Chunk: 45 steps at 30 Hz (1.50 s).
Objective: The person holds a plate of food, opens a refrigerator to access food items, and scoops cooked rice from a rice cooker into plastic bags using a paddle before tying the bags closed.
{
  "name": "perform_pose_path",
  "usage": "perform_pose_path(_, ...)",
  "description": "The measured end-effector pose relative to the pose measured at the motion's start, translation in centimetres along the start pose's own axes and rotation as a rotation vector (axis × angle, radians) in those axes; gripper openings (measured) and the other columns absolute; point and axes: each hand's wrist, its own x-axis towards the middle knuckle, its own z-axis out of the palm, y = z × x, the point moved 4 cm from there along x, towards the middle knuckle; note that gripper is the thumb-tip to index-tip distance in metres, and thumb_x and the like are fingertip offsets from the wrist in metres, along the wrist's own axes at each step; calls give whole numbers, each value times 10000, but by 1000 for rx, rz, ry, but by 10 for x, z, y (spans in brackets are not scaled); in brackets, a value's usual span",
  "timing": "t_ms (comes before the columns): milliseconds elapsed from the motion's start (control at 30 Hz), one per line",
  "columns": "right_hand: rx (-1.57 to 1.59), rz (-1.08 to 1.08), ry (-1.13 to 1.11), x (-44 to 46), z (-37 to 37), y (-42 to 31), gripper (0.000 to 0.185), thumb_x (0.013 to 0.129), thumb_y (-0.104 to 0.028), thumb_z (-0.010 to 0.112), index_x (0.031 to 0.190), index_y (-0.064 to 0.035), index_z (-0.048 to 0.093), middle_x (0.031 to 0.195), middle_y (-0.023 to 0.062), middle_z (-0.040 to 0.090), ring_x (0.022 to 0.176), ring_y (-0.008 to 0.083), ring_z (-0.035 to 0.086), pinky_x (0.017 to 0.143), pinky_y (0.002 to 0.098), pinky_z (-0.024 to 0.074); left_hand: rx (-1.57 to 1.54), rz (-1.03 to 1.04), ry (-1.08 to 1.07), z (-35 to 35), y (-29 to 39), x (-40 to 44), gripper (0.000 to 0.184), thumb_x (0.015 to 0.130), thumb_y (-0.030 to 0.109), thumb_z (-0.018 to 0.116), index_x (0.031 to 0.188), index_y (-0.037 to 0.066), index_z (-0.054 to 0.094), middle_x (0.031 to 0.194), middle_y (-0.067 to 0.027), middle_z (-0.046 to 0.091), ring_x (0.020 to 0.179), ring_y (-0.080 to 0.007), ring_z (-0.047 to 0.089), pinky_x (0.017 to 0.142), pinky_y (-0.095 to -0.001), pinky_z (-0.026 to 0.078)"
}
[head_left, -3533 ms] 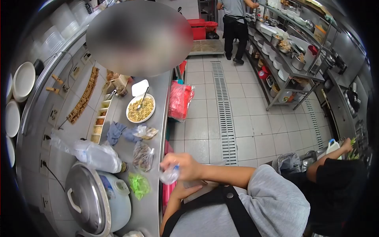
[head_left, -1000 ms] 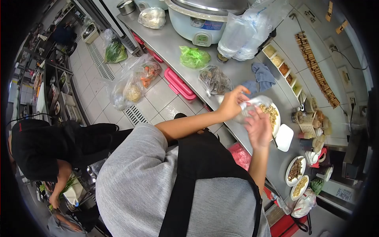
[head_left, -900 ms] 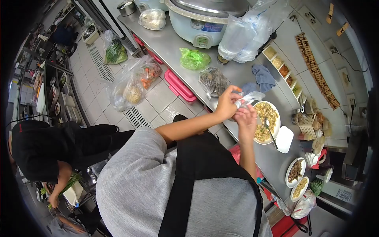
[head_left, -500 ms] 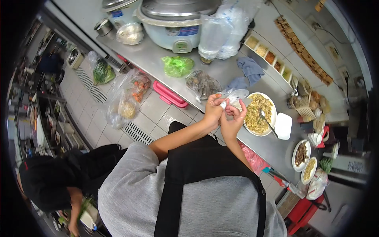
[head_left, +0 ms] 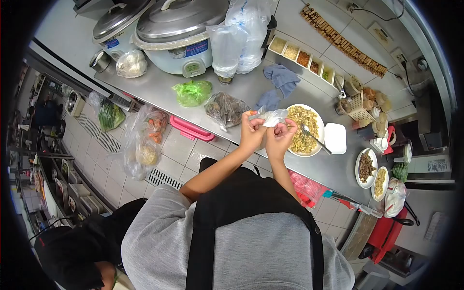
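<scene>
A small, thin, clear plastic bag [head_left: 273, 117] is stretched between my two hands above the steel counter's near edge. My left hand [head_left: 251, 131] pinches one side of it, fingers closed. On the other side, my right hand [head_left: 280, 138] grips its edge between thumb and fingers. Whether the bag holds anything I cannot tell. Just right of the hands stands a white bowl [head_left: 320, 141] of chopped yellowish food [head_left: 301, 126], with a metal spoon [head_left: 316, 139] resting in it. Left of my hands lies a plastic bag of dark food [head_left: 225, 109].
Rice cookers [head_left: 180, 36] and a stack of plastic bags [head_left: 245, 41] line the back. A blue cloth [head_left: 282, 79], a spice rack [head_left: 303, 59], a white lid [head_left: 335, 138] and a plate of brown food [head_left: 366, 166] surround the bowl. Another person [head_left: 72, 261] bends at lower left.
The view has shifted, so counter items appear further left. My hands have spread the plastic bag's edge wider, and it shows more fully between my fingers. The other person has bent lower.
</scene>
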Motion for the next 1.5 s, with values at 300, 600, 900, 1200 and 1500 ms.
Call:
perform_pose_path(300, 10, -19, -143, 10, -12, -11, 377, 704, 47, 565, 1046, -15, 417, 738, 16, 516, 591, 52, 385, 532, 180, 336, 273, 38, -421, 0, 19, 17, 471, 745, -33, 598, 1095, 64, 299, 810, -41, 580, 692, -54, 521, 615, -191, 405)
perform_pose_path(600, -570, -193, -306, 26, -6, -30, 110, 681, -47, 580, 785, -14, 576, 721, 136, 567, 608, 233, 547, 561, 325, 436, 34, 100, -204, 6, 11, 8, 647, 767, -30, 582, 1276, 97, 203, 878, -69, 568, 796, -113, 542, 708, -239, 429)
perform_pose_path(900, -578, -309, -308, 27, -18, -36, 116, 675, -70, 545, 769, -11, 580, 709, 115, 543, 741, 279, 491, 672, 364, 397, 90, 233, -315, 22, 19, 7, 597, 771, -85, 495, 1280, 50, 214, 1026, -130, 545, 952, -167, 535, 823, -263, 412)
perform_pose_path(1200, -572, -102, -324, 17, -26, -13, 122, 707, -81, 543, 794, 2, 522, 697, 120, 507, 782, 284, 483, 691, 361, 396, 156, 134, -278, 21, 7, 5, 559, 767, -96, 499, 1239, 47, 237, 875, -115, 595, 821, -135, 570, 750, -233, 431)
perform_pose_path(1500, -217, 11, -52, -6, -14, 6, 190, 721, -33, 567, 885, 21, 487, 695, 115, 569, 577, 155, 567, 522, 287, 454, 380, 185, -252, 11, 12, 7, 497, 757, -20, 547, 1171, 19, 276, 811, -102, 584, 779, -141, 572, 763, -250, 432)
